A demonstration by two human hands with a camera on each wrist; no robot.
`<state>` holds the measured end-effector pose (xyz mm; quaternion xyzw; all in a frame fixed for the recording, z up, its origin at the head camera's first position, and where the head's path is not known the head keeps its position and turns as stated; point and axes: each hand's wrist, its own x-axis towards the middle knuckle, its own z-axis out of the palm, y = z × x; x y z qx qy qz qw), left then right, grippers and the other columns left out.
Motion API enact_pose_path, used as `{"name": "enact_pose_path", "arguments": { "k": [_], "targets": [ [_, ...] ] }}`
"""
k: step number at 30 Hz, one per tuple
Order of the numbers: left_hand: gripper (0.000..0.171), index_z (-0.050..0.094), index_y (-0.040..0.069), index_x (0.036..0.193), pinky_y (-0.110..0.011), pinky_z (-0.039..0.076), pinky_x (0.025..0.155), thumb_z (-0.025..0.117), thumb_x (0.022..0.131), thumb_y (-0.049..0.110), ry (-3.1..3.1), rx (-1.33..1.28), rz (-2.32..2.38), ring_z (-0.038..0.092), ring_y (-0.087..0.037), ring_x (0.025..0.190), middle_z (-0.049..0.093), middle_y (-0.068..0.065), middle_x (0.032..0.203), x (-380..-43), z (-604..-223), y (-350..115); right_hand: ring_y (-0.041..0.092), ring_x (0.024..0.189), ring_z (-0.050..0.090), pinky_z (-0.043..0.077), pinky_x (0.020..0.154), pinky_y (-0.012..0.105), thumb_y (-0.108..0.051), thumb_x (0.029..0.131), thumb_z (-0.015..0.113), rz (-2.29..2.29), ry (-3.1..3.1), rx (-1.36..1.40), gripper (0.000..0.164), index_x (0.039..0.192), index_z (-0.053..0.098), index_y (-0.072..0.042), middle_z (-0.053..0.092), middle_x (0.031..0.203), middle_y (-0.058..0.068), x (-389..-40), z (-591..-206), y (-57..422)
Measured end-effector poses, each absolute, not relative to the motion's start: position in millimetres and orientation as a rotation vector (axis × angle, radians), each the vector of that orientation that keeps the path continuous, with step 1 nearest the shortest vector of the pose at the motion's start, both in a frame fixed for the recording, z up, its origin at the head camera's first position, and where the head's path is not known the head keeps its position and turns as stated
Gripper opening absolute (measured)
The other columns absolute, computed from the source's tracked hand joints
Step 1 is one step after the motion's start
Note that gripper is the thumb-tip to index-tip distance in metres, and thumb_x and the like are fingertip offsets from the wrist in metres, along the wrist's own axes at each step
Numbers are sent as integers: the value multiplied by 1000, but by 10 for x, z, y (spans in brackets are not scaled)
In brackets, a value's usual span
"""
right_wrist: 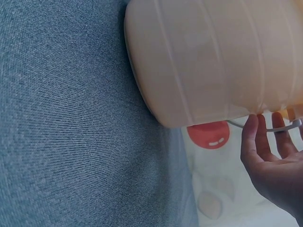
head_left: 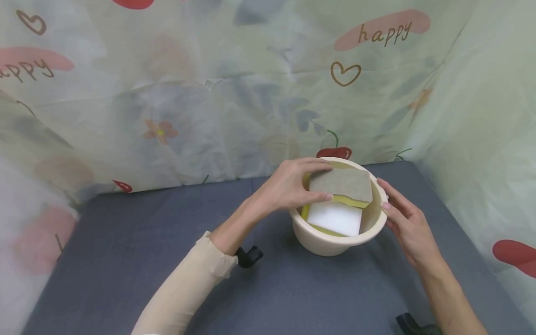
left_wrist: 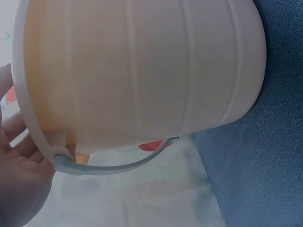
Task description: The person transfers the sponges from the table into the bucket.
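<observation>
A cream bucket stands upright on the dark cloth, with sponges inside it. My left hand reaches over its left rim and holds a grey-topped yellow sponge between thumb and fingers, near the bucket's mouth. Beneath that lies a white-and-yellow sponge. My right hand touches the bucket's right rim from outside, thumb and fingers extended. In the left wrist view, a thin grey handle hangs along the bucket's side. The bucket wall hides its contents from both wrist views.
The dark blue-grey cloth covers the table surface. A patterned curtain stands behind it, and another curtain side closes the right. Black straps show at the wrists.
</observation>
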<state>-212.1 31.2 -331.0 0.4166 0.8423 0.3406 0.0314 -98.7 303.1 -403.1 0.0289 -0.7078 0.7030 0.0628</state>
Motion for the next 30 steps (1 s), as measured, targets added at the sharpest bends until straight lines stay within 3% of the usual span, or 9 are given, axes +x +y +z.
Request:
{"name": "enact_pose_path", "arguments": {
  "k": [30],
  "targets": [
    [56, 62, 16, 136, -33, 37, 109, 75, 88, 39, 2553, 1378, 1182, 44, -12, 136, 58, 3, 139, -2131, -3465, 216, 4, 129, 46, 47, 92, 15, -12, 103, 53, 2123, -2137, 123, 52, 153, 40, -11, 39, 155, 3, -994, -4068, 2994]
  ]
}}
